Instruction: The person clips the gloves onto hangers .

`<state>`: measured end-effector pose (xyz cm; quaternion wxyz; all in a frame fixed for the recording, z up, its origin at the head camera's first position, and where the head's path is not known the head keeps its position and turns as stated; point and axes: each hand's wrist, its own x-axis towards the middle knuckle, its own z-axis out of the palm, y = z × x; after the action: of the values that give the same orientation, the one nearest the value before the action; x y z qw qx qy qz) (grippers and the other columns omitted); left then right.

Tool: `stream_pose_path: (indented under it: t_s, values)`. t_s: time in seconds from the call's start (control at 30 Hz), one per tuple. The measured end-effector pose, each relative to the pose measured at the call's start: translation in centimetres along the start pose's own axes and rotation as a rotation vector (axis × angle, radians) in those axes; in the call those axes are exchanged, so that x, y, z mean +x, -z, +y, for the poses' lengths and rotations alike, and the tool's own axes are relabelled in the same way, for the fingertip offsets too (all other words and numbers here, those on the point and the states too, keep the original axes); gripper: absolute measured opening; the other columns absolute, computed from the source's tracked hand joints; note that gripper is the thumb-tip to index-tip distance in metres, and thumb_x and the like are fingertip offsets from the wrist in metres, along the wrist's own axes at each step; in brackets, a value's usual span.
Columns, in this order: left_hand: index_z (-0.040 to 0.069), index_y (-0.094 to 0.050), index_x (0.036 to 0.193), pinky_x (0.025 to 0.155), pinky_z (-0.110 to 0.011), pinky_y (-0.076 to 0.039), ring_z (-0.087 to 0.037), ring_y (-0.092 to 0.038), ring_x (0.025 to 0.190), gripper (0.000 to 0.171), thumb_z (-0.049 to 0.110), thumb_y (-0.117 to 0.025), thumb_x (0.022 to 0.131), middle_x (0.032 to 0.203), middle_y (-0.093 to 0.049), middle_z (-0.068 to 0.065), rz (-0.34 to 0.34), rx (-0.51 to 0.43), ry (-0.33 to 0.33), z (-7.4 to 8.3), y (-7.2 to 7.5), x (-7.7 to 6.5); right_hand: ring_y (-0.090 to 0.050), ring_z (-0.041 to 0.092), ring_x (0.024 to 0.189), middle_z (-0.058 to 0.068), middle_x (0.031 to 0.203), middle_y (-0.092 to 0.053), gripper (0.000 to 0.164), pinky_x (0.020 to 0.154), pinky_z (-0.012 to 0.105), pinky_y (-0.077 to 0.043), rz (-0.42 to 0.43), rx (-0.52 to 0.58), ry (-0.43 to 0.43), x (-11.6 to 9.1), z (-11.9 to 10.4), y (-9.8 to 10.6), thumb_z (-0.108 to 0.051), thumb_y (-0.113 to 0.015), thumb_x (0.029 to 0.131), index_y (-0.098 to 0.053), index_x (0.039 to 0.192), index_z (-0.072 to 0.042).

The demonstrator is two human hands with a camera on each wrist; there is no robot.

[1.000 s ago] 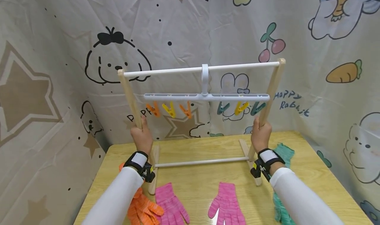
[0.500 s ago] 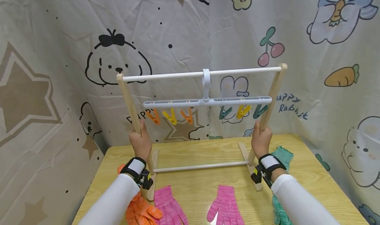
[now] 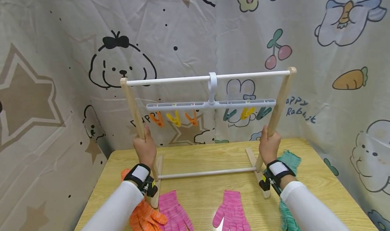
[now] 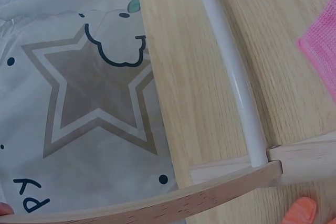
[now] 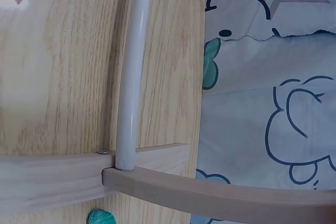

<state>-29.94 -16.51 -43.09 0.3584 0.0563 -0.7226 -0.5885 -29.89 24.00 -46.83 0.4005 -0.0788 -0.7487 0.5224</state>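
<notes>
A wooden drying rack (image 3: 281,99) with white crossbars stands on the table. My left hand (image 3: 145,146) grips its left upright, and my right hand (image 3: 269,145) holds the right upright at about the same height. From the top bar hangs a pale blue hanger (image 3: 211,105) by its hook. Orange, yellow and teal clothespins (image 3: 173,118) dangle along it. The left wrist view shows the left upright (image 4: 210,200) meeting the lower bar (image 4: 231,66); the right wrist view shows the same joint on the right upright (image 5: 173,190).
Two pink gloves (image 3: 232,210) lie on the wooden table (image 3: 207,156) in front of the rack. An orange glove (image 3: 146,215) is partly under my left forearm, and teal gloves (image 3: 289,160) lie by my right forearm. A printed curtain (image 3: 182,38) hangs behind.
The rack and table sit slightly lower in the head view than a second ago, as does the curtain print. Both hands keep their hold on the uprights. The hanger sways a little.
</notes>
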Motion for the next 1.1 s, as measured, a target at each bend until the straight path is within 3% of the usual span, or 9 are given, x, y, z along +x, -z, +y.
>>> stream_pose_path:
  t_s: [0.17,0.37,0.73,0.87,1.1]
  values:
    - [0.017,-0.035,0.058,0.037,-0.021,-0.02,0.006,-0.026,0.034,0.052,0.026,-0.056,0.105,0.047,-0.03,0.01,0.02,0.011,-0.01,-0.1,0.0,-0.2,-0.04,0.002,0.043,-0.008,0.053,-0.043,0.046,0.038,0.022,-0.033,-0.025,0.006,-0.032,-0.3,-0.1,0.2,-0.03,-0.048,0.107,-0.053,0.072,-0.001]
    - [0.017,-0.034,0.056,0.038,-0.02,-0.018,0.012,-0.024,0.036,0.053,0.022,-0.057,0.104,0.047,-0.028,0.013,0.046,0.028,-0.04,-0.1,0.1,-0.5,-0.037,0.001,0.04,-0.008,0.052,-0.041,0.045,0.037,0.022,-0.03,-0.023,0.015,-0.014,-0.5,-0.1,0.4,-0.028,-0.049,0.107,-0.051,0.07,-0.003]
    - [0.015,-0.034,0.055,0.038,-0.018,-0.018,0.006,-0.022,0.035,0.053,0.017,-0.055,0.104,0.047,-0.029,0.014,0.016,-0.015,-0.044,3.6,0.9,-1.8,-0.037,0.0,0.039,-0.005,0.052,-0.042,0.045,0.036,0.021,-0.03,-0.029,0.039,0.032,-0.6,-0.3,0.7,-0.024,-0.049,0.107,-0.051,0.069,0.0]
    - [0.014,-0.034,0.055,0.039,-0.017,-0.016,0.006,-0.022,0.035,0.053,0.017,-0.055,0.104,0.048,-0.027,0.014,0.014,-0.01,-0.056,3.2,1.0,-1.9,-0.04,0.0,0.042,-0.008,0.052,-0.043,0.043,0.038,0.02,-0.033,-0.026,0.022,0.03,-0.6,-0.5,0.7,-0.023,-0.049,0.107,-0.052,0.071,0.0]
    - [0.016,-0.033,0.056,0.038,-0.019,-0.016,0.01,-0.022,0.036,0.054,0.023,-0.055,0.104,0.047,-0.027,0.013,0.023,0.023,-0.048,1.0,0.7,-1.3,-0.042,0.001,0.043,-0.008,0.054,-0.044,0.043,0.038,0.02,-0.034,-0.02,0.005,0.01,-0.8,-0.4,0.8,-0.024,-0.049,0.107,-0.054,0.075,0.005]
